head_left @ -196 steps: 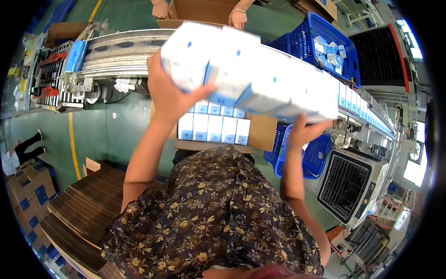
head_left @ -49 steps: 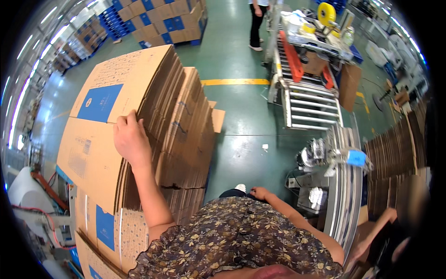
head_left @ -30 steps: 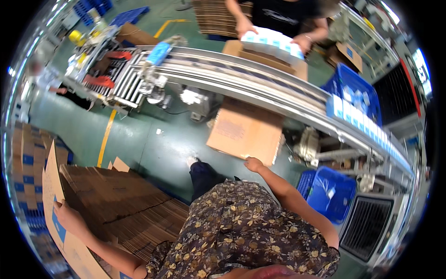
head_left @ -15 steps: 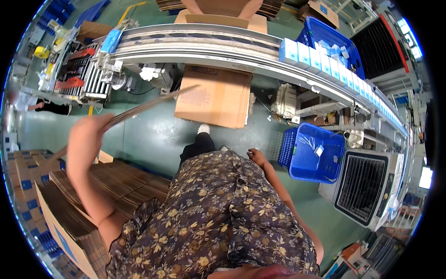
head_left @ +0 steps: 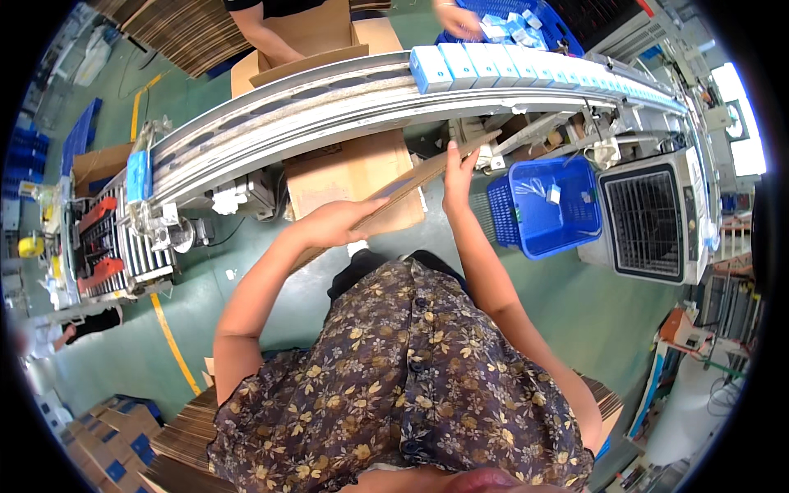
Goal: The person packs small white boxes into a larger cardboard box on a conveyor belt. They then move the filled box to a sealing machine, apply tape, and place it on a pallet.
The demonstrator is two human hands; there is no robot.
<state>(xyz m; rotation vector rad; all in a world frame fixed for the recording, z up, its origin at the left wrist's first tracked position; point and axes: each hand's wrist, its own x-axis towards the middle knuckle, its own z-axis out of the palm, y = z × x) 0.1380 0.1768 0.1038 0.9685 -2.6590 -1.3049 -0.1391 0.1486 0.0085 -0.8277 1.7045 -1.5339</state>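
A folded-flat cardboard carton [head_left: 415, 178] is held up slantwise in front of my body, seen nearly edge-on. My left hand [head_left: 341, 222] grips its near left part, fingers on top. At its far right end my right hand [head_left: 458, 181] holds the edge, fingers pointing up and thumb spread. Beneath and beyond it, a larger flat piece of cardboard [head_left: 316, 182] lies low by the conveyor [head_left: 271, 123]. A row of small white-and-blue boxes [head_left: 460, 67] stands on the conveyor's right part.
Right of my hands stands a blue basket [head_left: 546, 234] holding a few small items, beside an air cooler [head_left: 649, 218]. Across the conveyor, one person's arm [head_left: 267, 37] reaches into an open carton [head_left: 345, 37]; another hand [head_left: 459, 20] is over a blue crate. Stacked flat cartons [head_left: 185, 435] are behind me.
The flat carton has come from my left side to in front of me. My right hand has risen from beside my body to hold it. The view has turned rightward.
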